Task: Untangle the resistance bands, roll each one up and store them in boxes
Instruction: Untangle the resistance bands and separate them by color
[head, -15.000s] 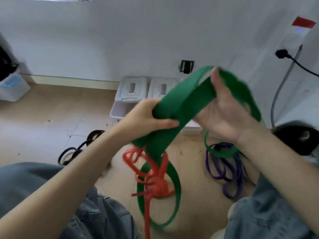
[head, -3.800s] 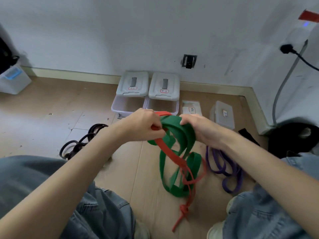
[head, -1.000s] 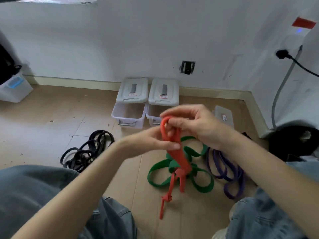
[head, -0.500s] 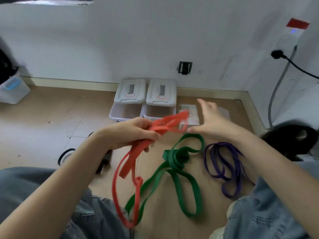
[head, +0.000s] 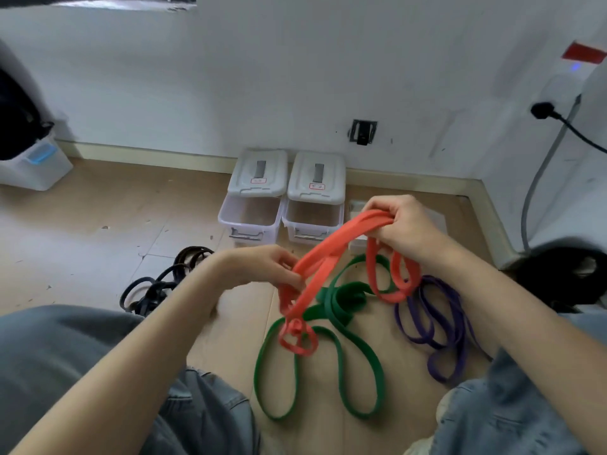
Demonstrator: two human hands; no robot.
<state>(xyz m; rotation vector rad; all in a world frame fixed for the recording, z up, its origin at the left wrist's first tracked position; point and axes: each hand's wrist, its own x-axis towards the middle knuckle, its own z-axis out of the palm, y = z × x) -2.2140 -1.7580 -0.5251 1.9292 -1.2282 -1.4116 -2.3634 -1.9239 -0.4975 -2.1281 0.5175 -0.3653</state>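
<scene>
So the flat orange-red rubber resistance band (head: pixel 331 257) is the one in play, held up off the floor and strung between both hands, with a small twisted knot hanging at its low end over the green one and a couple of loose loops dangling under the right hand. The left hand (head: pixel 262 267) has its fingers curled and pinching the strands near the middle; the right hand (head: pixel 407 228) has its fingers wrapped around a bunched end further back and higher. Looks like the orange one is free of the others but that knot needs picking out before any rolling happens. Below it the wide green rubber band (head: pixel 328 326) sprawls on the wooden floor (head: pixel 98 231) in big open loops with a folded clump in the middle, not rolled. Just to its right lies the thin purple band (head: pixel 437 323), loosely coiled, and off to the left a pile of black bands (head: pixel 164 284) looks pretty jumbled. Back by the wall the two clear plastic boxes with white lids (head: pixel 282 205) sit side by side, and I can't see any band in them. So I'd say early days: nothing rolled, nothing stored.
</scene>
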